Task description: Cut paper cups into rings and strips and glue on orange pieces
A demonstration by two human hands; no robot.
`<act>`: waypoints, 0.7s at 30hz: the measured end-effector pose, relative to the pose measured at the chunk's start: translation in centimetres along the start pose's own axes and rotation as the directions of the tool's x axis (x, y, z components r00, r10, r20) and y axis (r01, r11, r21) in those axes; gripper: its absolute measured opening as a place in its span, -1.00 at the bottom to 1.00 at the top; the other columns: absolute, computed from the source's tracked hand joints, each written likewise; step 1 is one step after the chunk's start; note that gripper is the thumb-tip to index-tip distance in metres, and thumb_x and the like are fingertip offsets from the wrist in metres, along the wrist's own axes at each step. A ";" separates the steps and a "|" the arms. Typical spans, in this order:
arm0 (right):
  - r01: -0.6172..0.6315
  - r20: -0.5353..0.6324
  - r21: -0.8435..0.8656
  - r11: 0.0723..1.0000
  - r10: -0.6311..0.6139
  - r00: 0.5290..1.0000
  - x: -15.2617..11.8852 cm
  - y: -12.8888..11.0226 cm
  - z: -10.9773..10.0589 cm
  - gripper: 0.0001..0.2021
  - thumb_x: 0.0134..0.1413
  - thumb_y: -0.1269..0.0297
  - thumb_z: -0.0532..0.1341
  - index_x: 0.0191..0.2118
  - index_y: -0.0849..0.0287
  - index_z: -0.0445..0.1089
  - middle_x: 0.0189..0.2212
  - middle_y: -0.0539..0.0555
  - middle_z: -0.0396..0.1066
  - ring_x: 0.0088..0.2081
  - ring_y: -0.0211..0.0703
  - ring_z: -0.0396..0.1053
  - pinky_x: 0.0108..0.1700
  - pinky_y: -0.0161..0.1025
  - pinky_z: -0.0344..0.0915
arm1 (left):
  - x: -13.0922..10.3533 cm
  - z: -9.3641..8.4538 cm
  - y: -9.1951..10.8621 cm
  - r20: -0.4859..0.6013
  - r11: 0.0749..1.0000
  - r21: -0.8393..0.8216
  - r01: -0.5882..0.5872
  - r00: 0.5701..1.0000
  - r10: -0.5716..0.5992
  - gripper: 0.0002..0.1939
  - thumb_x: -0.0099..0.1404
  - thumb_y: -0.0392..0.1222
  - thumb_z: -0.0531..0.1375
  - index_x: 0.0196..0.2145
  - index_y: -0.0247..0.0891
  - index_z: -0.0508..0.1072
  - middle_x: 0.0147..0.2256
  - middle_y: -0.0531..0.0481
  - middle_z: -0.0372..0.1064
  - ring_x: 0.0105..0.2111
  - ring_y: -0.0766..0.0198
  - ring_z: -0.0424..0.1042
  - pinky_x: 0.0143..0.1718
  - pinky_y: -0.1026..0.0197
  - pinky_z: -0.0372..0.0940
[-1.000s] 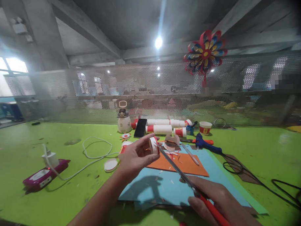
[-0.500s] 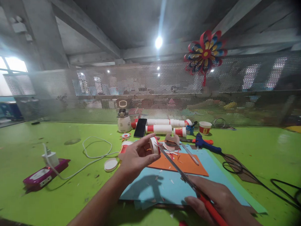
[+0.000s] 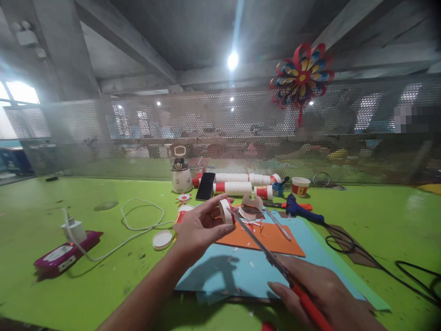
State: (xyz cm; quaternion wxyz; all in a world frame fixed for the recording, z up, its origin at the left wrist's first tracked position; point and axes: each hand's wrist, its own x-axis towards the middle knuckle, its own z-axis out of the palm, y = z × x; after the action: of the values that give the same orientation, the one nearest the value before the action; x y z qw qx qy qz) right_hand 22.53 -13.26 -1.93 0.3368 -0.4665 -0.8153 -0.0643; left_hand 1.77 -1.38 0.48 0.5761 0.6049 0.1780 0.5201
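Observation:
My left hand (image 3: 199,229) pinches a small white and red paper cup piece (image 3: 226,212) between thumb and fingers, above the papers. My right hand (image 3: 315,287) is wrapped round the red handles of a pair of scissors (image 3: 257,242). The blades point up and to the left, with their tips at the right edge of the cup piece. Whether the tips touch it I cannot tell. Beneath both hands lie an orange sheet (image 3: 274,243) and a light blue sheet (image 3: 242,276), strewn with small paper scraps.
A blue glue gun (image 3: 303,212) with a black cable lies right of the papers. Stacked paper cups (image 3: 234,189), a phone (image 3: 206,187) and a paper cup (image 3: 301,186) stand further back. At left is a purple power strip (image 3: 68,255) with a white charger (image 3: 74,231).
My right thumb has shifted slightly left and up on the scissors. The cup piece and my left hand stay almost where they were.

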 end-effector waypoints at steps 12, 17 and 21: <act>-0.105 0.069 0.064 0.992 0.100 0.993 0.2 -0.3 -0.4 -0.78 0.21 0.29 0.09 -0.11 0.12 0.44 -0.25 0.07 0.58 -0.27 -0.12 0.54 -0.28 -0.30 0.44 | -0.1 -0.2 0.1 0.023 1.000 0.001 -0.003 1.000 0.003 -0.38 -0.05 -0.29 0.44 0.02 -0.28 0.45 -0.19 -0.21 0.51 -0.14 0.04 0.49 -0.03 -0.02 0.33; -0.231 0.187 0.308 0.923 0.179 0.966 0.5 -0.3 -1.2 -0.70 0.24 0.10 0.05 -0.33 0.11 0.46 -0.49 0.01 0.48 -0.46 -0.17 0.46 -0.40 -0.34 0.39 | 0.0 -0.4 0.1 0.053 0.999 -0.026 0.024 0.998 -0.023 -0.40 -0.05 -0.32 0.44 -0.01 -0.25 0.46 -0.20 -0.17 0.52 -0.17 0.09 0.50 -0.04 -0.01 0.33; -0.364 0.205 0.486 0.794 0.302 0.931 -0.4 -0.2 -1.6 -0.57 0.22 -0.11 0.03 -0.31 0.08 0.49 -0.58 0.00 0.42 -0.54 -0.20 0.40 -0.51 -0.36 0.35 | 0.1 -0.5 0.2 0.090 0.996 -0.076 0.049 0.995 -0.042 -0.43 -0.06 -0.33 0.44 -0.05 -0.25 0.48 -0.17 -0.18 0.50 -0.18 0.09 0.50 -0.04 -0.03 0.33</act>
State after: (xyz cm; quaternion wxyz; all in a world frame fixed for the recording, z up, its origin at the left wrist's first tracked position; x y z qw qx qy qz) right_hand 23.23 -14.32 -0.92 0.4072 -0.4980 -0.7256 0.2444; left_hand 1.31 -1.12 0.60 0.6182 0.6002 0.1455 0.4862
